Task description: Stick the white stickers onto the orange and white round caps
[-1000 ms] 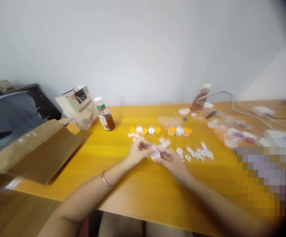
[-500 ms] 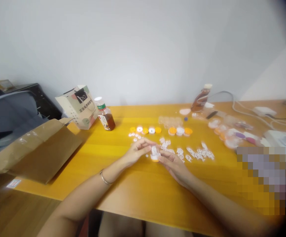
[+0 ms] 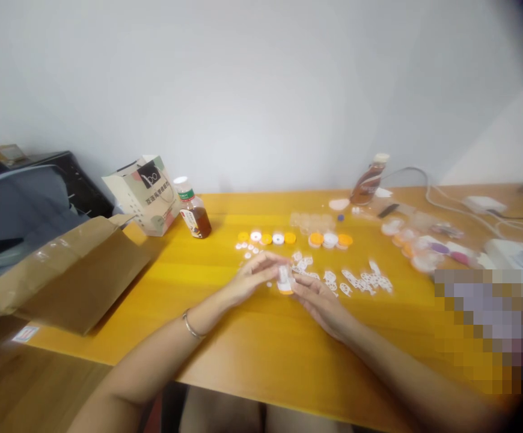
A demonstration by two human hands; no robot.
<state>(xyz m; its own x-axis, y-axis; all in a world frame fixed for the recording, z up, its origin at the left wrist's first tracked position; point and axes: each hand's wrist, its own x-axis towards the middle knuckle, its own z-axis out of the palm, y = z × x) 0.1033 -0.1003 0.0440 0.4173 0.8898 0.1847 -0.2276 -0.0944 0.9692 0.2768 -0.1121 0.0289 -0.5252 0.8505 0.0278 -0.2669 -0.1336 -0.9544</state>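
Between my hands is a small clear-and-white plastic piece with an orange base (image 3: 285, 282), standing upright; fine detail is blurred. The fingers of my left hand (image 3: 256, 275) close on its upper part from the left. My right hand (image 3: 318, 299) pinches it low on the right side. White openwork plastic parts (image 3: 367, 279) lie scattered to the right of the hands. Behind them runs a row of round orange and white caps (image 3: 278, 238), with thicker orange and white round pieces (image 3: 330, 240) beside it. Small white discs (image 3: 249, 248) lie behind my left hand.
On the left are an open cardboard box (image 3: 76, 282), a paper bag (image 3: 146, 198) and a bottle with dark liquid (image 3: 193, 210). Clear plastic cups (image 3: 311, 222) lie near the back. Another bottle (image 3: 370, 180), cables (image 3: 428, 189) and bagged coloured pieces (image 3: 424, 252) are on the right.
The upper part of the held piece sits slightly differently, with my left fingers still at its top. My right hand has shifted very slightly to the right; the table items look unchanged.
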